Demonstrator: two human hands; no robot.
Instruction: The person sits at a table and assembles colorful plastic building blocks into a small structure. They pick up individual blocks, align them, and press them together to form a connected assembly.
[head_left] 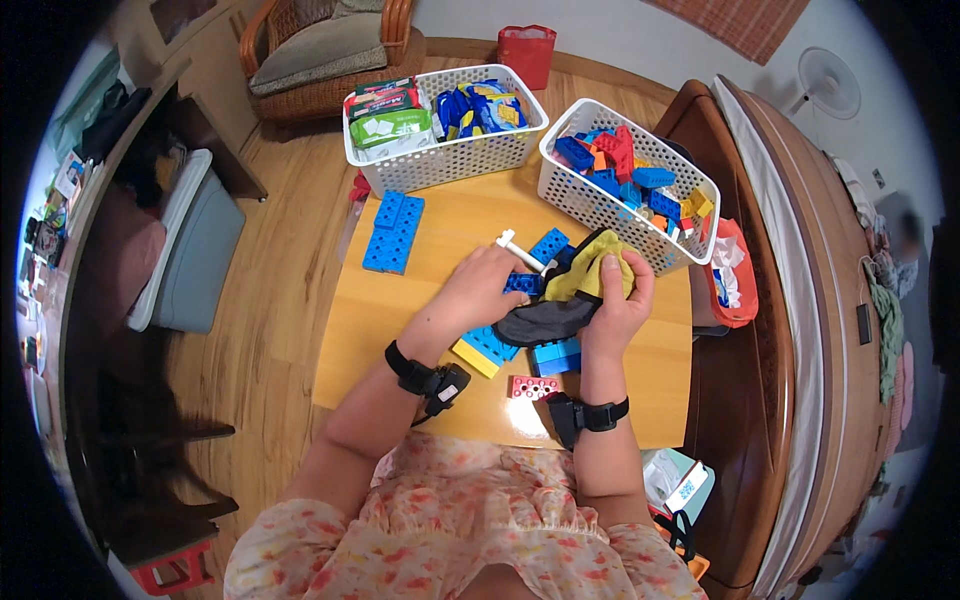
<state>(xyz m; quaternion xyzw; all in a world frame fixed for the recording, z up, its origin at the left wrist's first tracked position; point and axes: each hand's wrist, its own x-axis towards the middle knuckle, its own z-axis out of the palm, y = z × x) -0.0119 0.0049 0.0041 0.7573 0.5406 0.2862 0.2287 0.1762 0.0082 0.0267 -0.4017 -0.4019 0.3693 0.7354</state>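
Observation:
My right hand (620,305) pinches a yellow-and-grey cloth (575,275) between thumb and fingers; its grey part hangs toward the table's middle. My left hand (478,290) is closed on a dark blue toy brick (522,284), the thumb along its near side. A white bar-shaped piece (522,250) rises beside that brick; whether they are joined is hidden. Just behind lies a blue studded brick (549,245). Under and in front of the hands sit blue bricks with a yellow one (478,358), a blue block (556,357) and a red studded brick (535,387).
A large blue brick build (393,232) lies at the table's left. At the far edge stand a white basket of packets (455,160) and a white basket of loose bricks (600,205). A red bag (735,275) is right of the wooden table (350,350).

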